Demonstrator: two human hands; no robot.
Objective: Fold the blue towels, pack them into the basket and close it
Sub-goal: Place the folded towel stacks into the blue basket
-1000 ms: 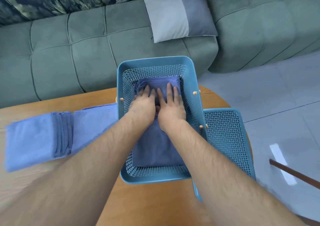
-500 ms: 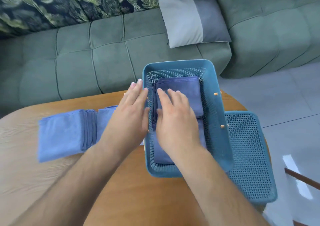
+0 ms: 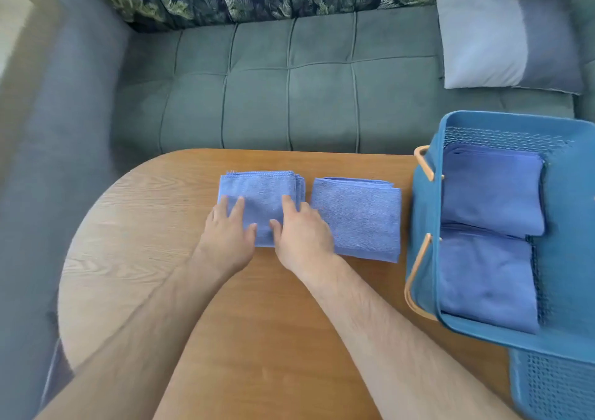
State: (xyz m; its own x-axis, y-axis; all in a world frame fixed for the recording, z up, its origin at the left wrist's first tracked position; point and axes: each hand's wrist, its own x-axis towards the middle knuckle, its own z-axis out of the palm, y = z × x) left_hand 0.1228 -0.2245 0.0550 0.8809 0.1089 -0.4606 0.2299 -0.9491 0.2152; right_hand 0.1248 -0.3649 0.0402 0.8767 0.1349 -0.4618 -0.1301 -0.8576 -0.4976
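Lid (image 3: 553, 384) nearest, at the right corner of the table (image 3: 257, 323), partly under the basket (image 3: 421, 226) rather than on it, presumably parked there to keep the opening free for packing. Further in, left hand (image 3: 227, 229) laid flat, fingers straight and spread, on the near-left part of a folded towel (image 3: 260, 191); nothing gripped. Right hand (image 3: 302, 233) alongside, thumb and forefinger extended on the same towel, other fingers lying over its layered right edge; no clear pinch, and impossible to tell about fingertips tucked underneath. Seemingly set one per side to steady the folds before lifting the piece whole. Just beside, across a narrow strip of wood, second folded towel (image 3: 357, 217), untouched, lined up for its turn. To the right, two more already inside the basket, near towel (image 3: 486, 278) and far towel (image 3: 489, 191), meeting mid-basket, tan handle (image 3: 418, 268) dropped against the wall, out of the way. Beyond the table, green sofa (image 3: 289, 97) with grey pillow (image 3: 502, 36).
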